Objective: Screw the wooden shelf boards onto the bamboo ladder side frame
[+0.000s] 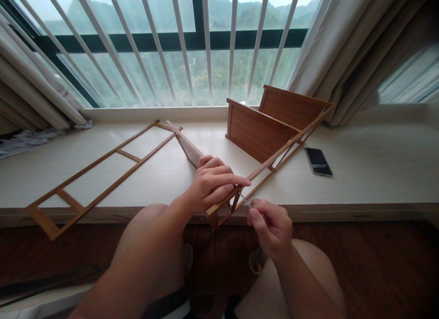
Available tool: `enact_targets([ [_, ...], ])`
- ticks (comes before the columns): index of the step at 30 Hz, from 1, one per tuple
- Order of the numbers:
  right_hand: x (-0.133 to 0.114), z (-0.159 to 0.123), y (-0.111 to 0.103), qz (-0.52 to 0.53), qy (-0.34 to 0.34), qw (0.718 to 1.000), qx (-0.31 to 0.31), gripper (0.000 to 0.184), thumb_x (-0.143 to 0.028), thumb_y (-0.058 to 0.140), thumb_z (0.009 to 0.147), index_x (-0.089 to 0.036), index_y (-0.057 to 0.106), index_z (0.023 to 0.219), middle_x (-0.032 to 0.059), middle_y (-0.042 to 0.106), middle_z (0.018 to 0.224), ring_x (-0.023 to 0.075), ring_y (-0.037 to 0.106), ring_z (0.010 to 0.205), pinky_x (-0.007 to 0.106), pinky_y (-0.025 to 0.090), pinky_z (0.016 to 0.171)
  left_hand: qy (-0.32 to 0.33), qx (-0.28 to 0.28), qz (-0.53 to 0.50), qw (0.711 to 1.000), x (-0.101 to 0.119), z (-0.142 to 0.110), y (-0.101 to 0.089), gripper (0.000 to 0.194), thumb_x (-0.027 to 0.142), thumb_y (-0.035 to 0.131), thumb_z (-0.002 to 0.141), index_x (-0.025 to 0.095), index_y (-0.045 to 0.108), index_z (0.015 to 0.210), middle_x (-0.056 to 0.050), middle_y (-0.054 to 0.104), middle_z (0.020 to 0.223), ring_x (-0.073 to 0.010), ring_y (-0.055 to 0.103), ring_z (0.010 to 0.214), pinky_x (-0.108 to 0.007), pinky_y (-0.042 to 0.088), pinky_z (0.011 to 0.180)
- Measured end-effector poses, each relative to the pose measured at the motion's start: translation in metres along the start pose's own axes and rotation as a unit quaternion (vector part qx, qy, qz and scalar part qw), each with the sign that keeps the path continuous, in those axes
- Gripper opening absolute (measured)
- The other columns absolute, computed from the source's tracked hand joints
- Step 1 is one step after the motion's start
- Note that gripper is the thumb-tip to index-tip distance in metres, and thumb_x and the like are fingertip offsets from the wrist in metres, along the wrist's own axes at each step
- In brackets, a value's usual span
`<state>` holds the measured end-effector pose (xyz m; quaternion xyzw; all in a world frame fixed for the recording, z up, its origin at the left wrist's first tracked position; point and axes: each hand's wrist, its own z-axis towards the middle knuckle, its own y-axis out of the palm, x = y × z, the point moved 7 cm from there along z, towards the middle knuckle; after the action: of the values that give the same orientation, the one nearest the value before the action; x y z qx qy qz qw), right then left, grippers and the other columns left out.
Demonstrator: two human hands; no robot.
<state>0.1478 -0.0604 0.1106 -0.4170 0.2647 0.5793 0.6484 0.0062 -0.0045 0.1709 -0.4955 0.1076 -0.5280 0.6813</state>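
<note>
The left hand (214, 182) grips a wooden frame (283, 150) overhanging the bench (137, 191), apparently steadying it as the right hand (270, 223) pinches a slim metal tool (244, 199) angled against its rail, probably for control.

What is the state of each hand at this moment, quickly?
Left hand: laid over the near end of the wooden frame; its grip cannot be told.
Right hand: closed on a thin tool.

Opens wide over the long, pale, wood-grained ledge (380, 172) right of the black rectangular phone (318, 162); meets upright reddish-brown wooden panels (260, 129) leftward.
</note>
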Motion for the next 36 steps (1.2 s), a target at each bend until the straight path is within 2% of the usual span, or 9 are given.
enact_targets([
  [6,0.001,0.000,0.002,-0.016,-0.002,1.000,-0.024,0.027,-0.020,0.049,0.093,-0.019,0.049,0.067,-0.0026,0.045,0.060,0.0103,0.040,0.055,0.028,0.028,0.057,-0.001,0.000,0.003,1.000,0.000,0.000,0.000,0.044,0.036,0.028,0.100,0.029,0.069,0.115,-0.002,0.069,0.087,-0.0184,0.049,0.088,-0.039,0.026,0.092],
  [12,0.001,0.000,-0.002,0.016,0.009,1.000,0.001,0.024,-0.020,0.050,0.094,-0.019,0.054,0.071,-0.0017,0.048,0.062,0.0108,0.043,0.058,0.027,0.031,0.058,-0.002,0.006,-0.004,1.000,0.000,0.000,0.000,0.043,0.034,0.028,0.100,0.029,0.068,0.115,-0.002,0.068,0.087,-0.0180,0.049,0.087,-0.039,0.026,0.091],
  [17,-0.001,0.003,-0.003,0.017,0.014,1.000,-0.008,0.024,-0.022,0.051,0.094,-0.018,0.059,0.072,-0.0011,0.053,0.064,0.0105,0.049,0.059,0.025,0.035,0.058,-0.003,0.003,-0.001,1.000,0.000,0.000,0.000,0.043,0.033,0.029,0.099,0.028,0.069,0.114,-0.002,0.068,0.087,-0.0187,0.049,0.087,-0.041,0.027,0.091],
  [23,0.000,0.004,-0.003,0.033,0.016,0.999,-0.012,0.023,-0.027,0.050,0.096,-0.020,0.069,0.084,-0.0009,0.057,0.065,0.0111,0.054,0.060,0.024,0.038,0.059,-0.006,0.003,-0.004,1.000,0.000,0.000,0.000,0.043,0.034,0.029,0.099,0.028,0.069,0.114,-0.003,0.068,0.087,-0.0188,0.049,0.087,-0.041,0.028,0.091],
  [28,0.004,0.004,-0.002,0.024,0.034,0.999,-0.026,0.027,-0.032,0.048,0.097,-0.020,0.072,0.093,0.0000,0.058,0.066,0.0122,0.055,0.062,0.025,0.039,0.060,-0.003,0.008,-0.006,1.000,0.000,-0.001,0.000,0.043,0.033,0.029,0.100,0.030,0.068,0.114,-0.002,0.068,0.087,-0.0182,0.049,0.087,-0.040,0.027,0.091],
  [33,0.004,0.002,0.003,0.049,0.044,0.997,-0.030,0.037,-0.033,0.041,0.100,-0.019,0.072,0.085,0.0014,0.058,0.064,0.0123,0.055,0.060,0.026,0.041,0.060,-0.002,0.008,-0.009,1.000,0.000,-0.001,0.000,0.041,0.031,0.030,0.099,0.029,0.068,0.114,-0.002,0.068,0.087,-0.0182,0.050,0.086,-0.042,0.027,0.090],
  [36,0.006,-0.001,0.010,0.114,0.087,0.989,-0.023,0.044,-0.035,0.038,0.101,-0.018,0.073,0.081,0.0020,0.060,0.059,0.0118,0.055,0.056,0.025,0.042,0.057,-0.004,0.007,-0.007,1.000,-0.001,0.000,0.000,0.042,0.033,0.030,0.099,0.029,0.069,0.114,-0.002,0.068,0.086,-0.0186,0.049,0.086,-0.042,0.028,0.089],
])
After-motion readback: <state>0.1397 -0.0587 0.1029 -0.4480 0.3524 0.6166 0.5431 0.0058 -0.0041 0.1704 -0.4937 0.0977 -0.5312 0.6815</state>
